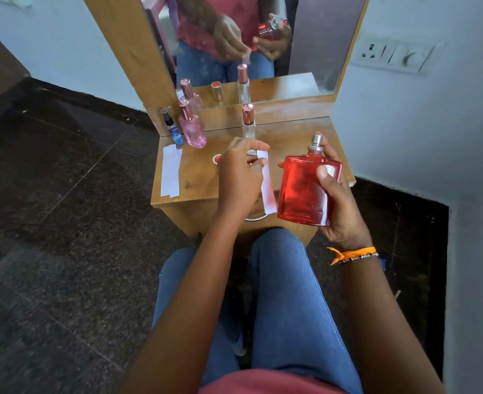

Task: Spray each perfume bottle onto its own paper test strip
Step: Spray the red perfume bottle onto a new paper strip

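My right hand [338, 206] grips a flat red perfume bottle [305, 190] above the small wooden table [200, 177]; its silver nozzle is uncapped and a finger rests by it. My left hand [238, 177] pinches a white paper strip [267, 186] just left of the bottle. The bottle's red cap [217, 159] lies on the table beside my left hand. More white strips [170, 174] lie at the table's left edge. A small blue bottle [175, 132], a pink bottle [193, 129] and a slim clear bottle with a pink cap [248, 120] stand at the back.
A mirror [251, 38] in a wooden frame rises behind the table and reflects the hands and bottles. A wall socket panel [393, 55] is at the right. Dark tiled floor [64, 223] surrounds the table; my knees in jeans are below it.
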Demonstrator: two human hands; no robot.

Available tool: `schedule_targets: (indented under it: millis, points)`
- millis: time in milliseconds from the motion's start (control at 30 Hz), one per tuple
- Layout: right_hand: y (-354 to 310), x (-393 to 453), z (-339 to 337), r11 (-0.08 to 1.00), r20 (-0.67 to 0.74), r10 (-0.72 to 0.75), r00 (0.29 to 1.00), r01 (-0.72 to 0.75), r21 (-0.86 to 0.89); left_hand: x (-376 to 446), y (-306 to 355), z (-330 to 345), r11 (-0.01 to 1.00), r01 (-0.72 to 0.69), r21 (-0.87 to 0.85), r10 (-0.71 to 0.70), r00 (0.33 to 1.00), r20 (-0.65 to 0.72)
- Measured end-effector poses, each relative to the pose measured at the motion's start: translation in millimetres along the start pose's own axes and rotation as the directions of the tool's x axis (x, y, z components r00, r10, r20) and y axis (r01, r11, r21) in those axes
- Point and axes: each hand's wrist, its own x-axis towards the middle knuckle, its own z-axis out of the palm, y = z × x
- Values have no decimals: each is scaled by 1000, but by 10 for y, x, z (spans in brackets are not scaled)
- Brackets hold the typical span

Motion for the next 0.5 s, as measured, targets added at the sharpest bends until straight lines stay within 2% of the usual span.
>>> schedule_targets:
  millis: [200, 400, 500]
  points:
    - [28, -18, 28, 988, -23, -44, 999, 40, -149, -105, -8, -193, 990, 73, -118, -77, 997, -24]
    - [60, -58, 106, 998, 13, -1, 1000, 1, -55, -144, -6, -294, 980, 111, -166, -115, 993, -11]
    - [44, -75, 128, 992, 41, 6, 999, -1, -123, -156, -21, -322, 979, 112, -172, -110, 994, 20]
